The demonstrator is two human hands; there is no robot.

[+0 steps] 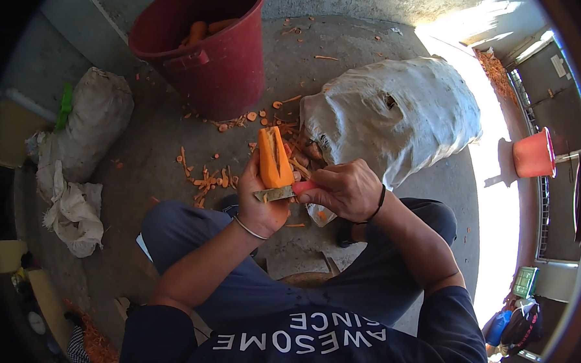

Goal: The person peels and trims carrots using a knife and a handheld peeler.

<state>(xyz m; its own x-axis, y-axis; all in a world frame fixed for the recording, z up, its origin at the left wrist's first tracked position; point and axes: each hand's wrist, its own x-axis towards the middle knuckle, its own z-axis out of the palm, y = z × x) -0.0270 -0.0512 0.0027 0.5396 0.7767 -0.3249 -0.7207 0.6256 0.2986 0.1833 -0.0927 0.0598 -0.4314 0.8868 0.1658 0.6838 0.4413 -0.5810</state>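
A peeled carrot [276, 158] is standing tilted above the person's lap, its dark split facing up. The left hand [262, 196] is cupping its lower part; the right hand [346, 190] is gripping a knife [274, 194] by its red handle, the blade lying at the carrot's base. Peelings [209, 184] are littering the floor [137, 201] between the red bucket [227, 81] and the white sack [397, 115].

Short-sleeved dark navy T-shirt [354, 361], white capitals [301, 341] reading AWESOME SINCE; greyish-blue trousers [179, 225]; silvery bangle [249, 230], left wrist [255, 224]; thin black band [379, 203], right wrist [371, 199].
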